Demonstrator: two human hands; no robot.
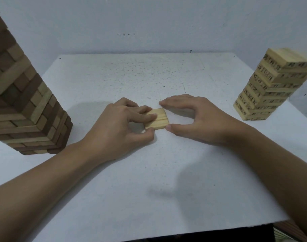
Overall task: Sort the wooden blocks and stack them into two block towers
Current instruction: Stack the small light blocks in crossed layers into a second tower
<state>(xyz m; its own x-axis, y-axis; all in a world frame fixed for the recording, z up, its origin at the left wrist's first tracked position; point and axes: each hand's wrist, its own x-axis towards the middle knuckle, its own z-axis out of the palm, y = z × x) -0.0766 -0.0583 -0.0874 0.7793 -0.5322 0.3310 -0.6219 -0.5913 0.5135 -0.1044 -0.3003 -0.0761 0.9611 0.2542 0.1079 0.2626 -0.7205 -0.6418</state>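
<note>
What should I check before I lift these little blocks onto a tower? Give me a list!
1. Pale blocks lie flat, side by side: ok.
2. Left hand pinches them: ok.
3. Right hand brackets their right end with finger and thumb: ok.
4. Numbered tower matches their pale wood: ok.
5. Brown tower top: cannot tell, out of frame.

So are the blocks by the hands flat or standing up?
Flat: the light blocks lie side by side on the white table, broad faces up.
</note>
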